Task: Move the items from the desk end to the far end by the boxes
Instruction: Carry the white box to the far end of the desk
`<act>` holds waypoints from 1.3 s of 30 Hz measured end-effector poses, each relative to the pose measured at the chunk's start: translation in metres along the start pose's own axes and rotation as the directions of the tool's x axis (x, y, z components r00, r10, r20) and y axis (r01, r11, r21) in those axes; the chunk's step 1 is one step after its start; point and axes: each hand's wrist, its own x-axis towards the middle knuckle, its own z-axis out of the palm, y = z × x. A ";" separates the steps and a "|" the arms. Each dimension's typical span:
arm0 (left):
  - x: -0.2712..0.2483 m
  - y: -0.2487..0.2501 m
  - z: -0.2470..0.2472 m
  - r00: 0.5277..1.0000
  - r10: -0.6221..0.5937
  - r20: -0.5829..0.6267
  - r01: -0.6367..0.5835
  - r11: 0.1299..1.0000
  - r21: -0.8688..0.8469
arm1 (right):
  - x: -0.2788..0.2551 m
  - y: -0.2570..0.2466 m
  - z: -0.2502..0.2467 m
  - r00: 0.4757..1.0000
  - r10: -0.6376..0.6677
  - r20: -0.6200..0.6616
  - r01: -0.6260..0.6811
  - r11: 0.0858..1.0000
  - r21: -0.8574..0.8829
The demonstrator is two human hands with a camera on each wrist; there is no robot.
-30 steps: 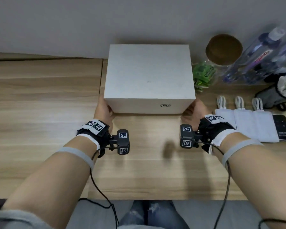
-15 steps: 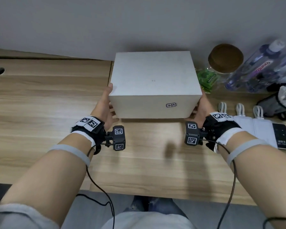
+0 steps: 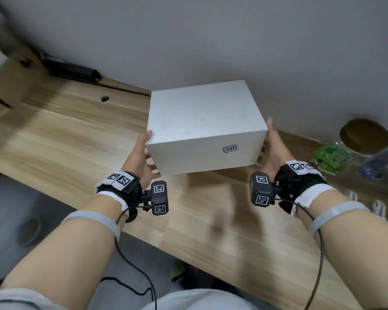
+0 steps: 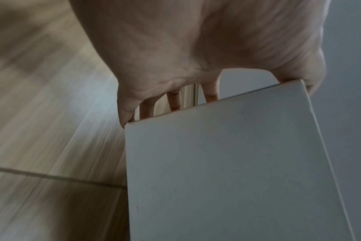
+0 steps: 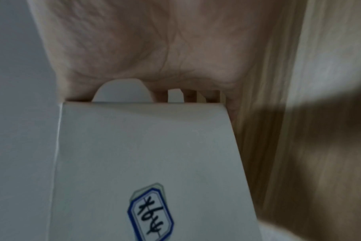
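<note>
A plain white box (image 3: pixel 206 121) with a small blue-edged label (image 3: pixel 229 149) on its near face hangs above the wooden desk (image 3: pixel 65 135), tilted slightly. My left hand (image 3: pixel 141 153) grips its left side, thumb at the top edge and fingers along the side toward the bottom. My right hand (image 3: pixel 273 151) grips the right side the same way. In the left wrist view the left hand (image 4: pixel 175 48) clasps the box (image 4: pixel 227 163) at its end. The right wrist view has the right hand (image 5: pixel 155 48) on the box (image 5: pixel 144 146) above the label (image 5: pixel 150 213).
A jar with a brown lid (image 3: pixel 365 136), green packets (image 3: pixel 332 154) and clear bottles (image 3: pixel 383 162) stand at the right against the wall. A black object (image 3: pixel 72 69) lies by the wall at the far left, near a cable hole (image 3: pixel 104 99). White chargers (image 3: pixel 379 206) lie at the right edge.
The box has come up off the desk, held in both hands, and has moved leftward. The head view has swung left, so the left stretch of desk now shows.
</note>
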 end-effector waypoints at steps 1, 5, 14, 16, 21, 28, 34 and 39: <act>-0.005 0.008 -0.013 0.999 0.027 -0.018 -0.027 0.999 -0.025 | -0.003 -0.002 0.016 0.999 -0.008 0.044 0.009 1.000 -0.026; -0.025 0.036 -0.075 0.991 0.108 -0.083 -0.117 0.987 -0.109 | -0.017 -0.003 0.085 0.976 0.009 0.218 0.030 0.984 -0.173; -0.038 0.104 -0.263 0.972 0.157 -0.173 -0.183 0.972 -0.150 | -0.023 0.067 0.261 0.918 -0.020 0.396 0.188 0.901 -0.392; -0.038 0.116 -0.306 0.973 0.144 -0.181 -0.173 0.972 -0.157 | -0.019 0.094 0.301 0.916 -0.021 0.400 0.185 0.907 -0.377; -0.031 0.140 -0.386 0.959 0.169 -0.226 -0.205 0.968 -0.144 | -0.003 0.149 0.378 0.923 0.026 0.384 0.113 0.935 -0.336; 0.023 0.174 -0.423 0.924 0.217 -0.316 -0.276 0.948 -0.157 | 0.037 0.182 0.443 0.944 0.097 0.315 -0.015 0.968 -0.251; 0.105 0.209 -0.456 0.888 0.255 -0.383 -0.307 0.948 -0.080 | 0.119 0.194 0.503 0.950 0.158 0.271 -0.104 0.974 -0.203; 0.167 0.249 -0.483 0.866 0.271 -0.420 -0.309 0.951 -0.023 | 0.170 0.192 0.562 0.939 0.203 0.277 -0.160 0.972 -0.169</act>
